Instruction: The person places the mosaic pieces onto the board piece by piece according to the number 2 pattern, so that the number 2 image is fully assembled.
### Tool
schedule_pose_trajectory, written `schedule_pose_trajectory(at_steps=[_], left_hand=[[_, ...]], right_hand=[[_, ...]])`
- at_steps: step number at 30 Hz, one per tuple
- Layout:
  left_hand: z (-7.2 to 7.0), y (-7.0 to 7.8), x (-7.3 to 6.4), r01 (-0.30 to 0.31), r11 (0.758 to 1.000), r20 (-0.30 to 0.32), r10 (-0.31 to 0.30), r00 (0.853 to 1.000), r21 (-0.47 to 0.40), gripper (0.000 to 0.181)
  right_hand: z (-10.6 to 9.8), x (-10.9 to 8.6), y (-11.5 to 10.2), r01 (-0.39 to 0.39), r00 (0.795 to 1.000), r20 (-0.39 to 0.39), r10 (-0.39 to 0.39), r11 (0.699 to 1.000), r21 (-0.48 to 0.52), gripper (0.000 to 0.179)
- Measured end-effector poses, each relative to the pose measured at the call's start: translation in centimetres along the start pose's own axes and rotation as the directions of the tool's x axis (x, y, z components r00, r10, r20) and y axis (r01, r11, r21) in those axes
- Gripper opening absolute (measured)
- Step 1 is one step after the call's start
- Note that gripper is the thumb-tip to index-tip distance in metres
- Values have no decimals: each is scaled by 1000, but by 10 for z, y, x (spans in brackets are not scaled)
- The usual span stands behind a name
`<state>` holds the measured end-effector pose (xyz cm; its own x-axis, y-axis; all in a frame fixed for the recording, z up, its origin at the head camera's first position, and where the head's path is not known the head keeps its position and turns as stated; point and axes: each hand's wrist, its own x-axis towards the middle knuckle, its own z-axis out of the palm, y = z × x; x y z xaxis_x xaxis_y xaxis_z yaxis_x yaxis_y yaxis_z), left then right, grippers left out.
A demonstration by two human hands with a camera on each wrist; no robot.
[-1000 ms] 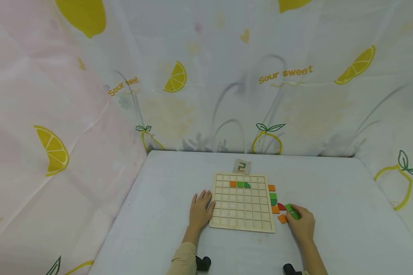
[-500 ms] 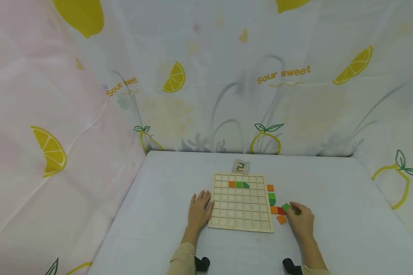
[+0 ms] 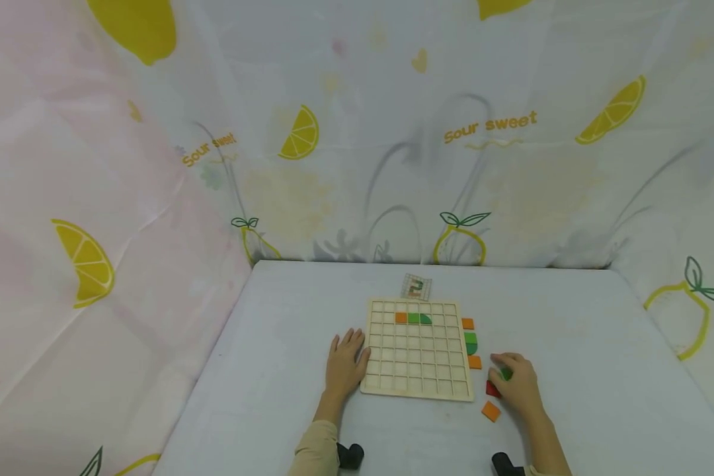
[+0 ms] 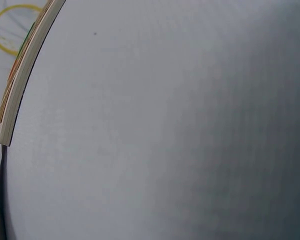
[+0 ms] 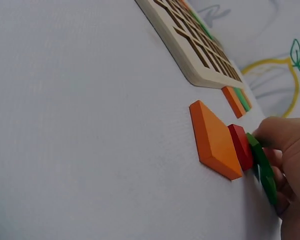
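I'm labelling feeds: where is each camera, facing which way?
Head: on head, facing forward and down at the grid board; left hand and right hand show.
Left wrist: on that wrist, facing mostly table; sliver of hand at left edge.
Right wrist: likewise, facing table and red tile; right hand partly shows.
Head and right wrist share the red tile.

Light is soft; the left wrist view darkens rightward.

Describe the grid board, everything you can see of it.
The grid board looks wooden and pale, with a thick rim and raised ribs forming square cells. It lies flat on the white table. Three tiles, one orange and two green, sit in a row near its far edge. The left grip apparently touches its left edge.
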<state>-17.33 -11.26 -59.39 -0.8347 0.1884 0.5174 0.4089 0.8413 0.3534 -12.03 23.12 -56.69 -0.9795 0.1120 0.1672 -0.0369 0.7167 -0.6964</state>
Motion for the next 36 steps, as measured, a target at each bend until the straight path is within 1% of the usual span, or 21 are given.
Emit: schedule_pose_trajectory(at_steps=[4, 7, 11, 13, 14, 16, 18, 20, 21, 23, 25, 27, 29, 32, 36], left_hand=[[-1, 0, 1, 4, 1000, 1, -4, 1000, 3, 34], [-1, 1, 0, 14, 1000, 12, -14, 1000, 2, 34], [-2, 2, 0, 22, 1000, 24, -22, 999, -6, 35], [-2, 3, 0, 22, 1000, 27, -22, 999, -9, 35], [-2, 3, 0, 22, 1000, 27, -22, 999, -6, 35], [-1, 2, 0, 21, 1000, 28, -21, 999, 1, 35], [-1, 1, 0, 24, 1000, 28, -24, 999, 4, 35], [-1, 1, 0, 25, 1000, 27, -25, 999, 4, 35], [-1, 0, 0, 24, 1000, 26, -24, 999, 3, 35], [-1, 1, 0, 23, 1000, 26, -23, 999, 1, 35], [-1, 1, 0, 24, 1000, 26, -24, 999, 0, 35], [-1, 1, 0, 27, 1000, 26, -27, 999, -2, 36], [-2, 2, 0, 34, 999, 25, -33, 999, -9, 36], [-2, 2, 0, 37, 999, 20, -37, 999, -17, 35], [0, 2, 0, 30, 999, 7, -30, 1000, -21, 34]], right_hand=[[1, 0, -3, -5, 1000, -29, 5, 1000, 7, 22], [3, -2, -4, 23, 996, -80, -23, 1000, 2, 19], [6, -7, -3, 85, 981, -178, -78, 996, 28, 18], [6, -10, -2, 102, 975, -202, -92, 994, 39, 22], [6, -12, -2, 104, 975, -202, -93, 993, 46, 25], [4, -18, -2, 83, 984, -165, -71, 995, 64, 35], [2, -24, -2, 53, 995, -92, -49, 998, 42, 48], [1, -29, -2, 38, 999, -24, -37, 999, 21, 61], [1, -31, -2, 42, 999, 4, -42, 999, 0, 66], [3, -34, -2, 86, 996, 26, -85, 995, -42, 72], [7, -35, -1, 144, 990, 11, -143, 987, -77, 70], [11, -33, -2, 198, 979, -26, -202, 975, -105, 63], [14, -31, -3, 231, 968, -66, -240, 965, -120, 54], [15, -26, -3, 247, 961, -93, -260, 961, -128, 45], [14, -22, -2, 218, 972, -55, -226, 968, -122, 41]])
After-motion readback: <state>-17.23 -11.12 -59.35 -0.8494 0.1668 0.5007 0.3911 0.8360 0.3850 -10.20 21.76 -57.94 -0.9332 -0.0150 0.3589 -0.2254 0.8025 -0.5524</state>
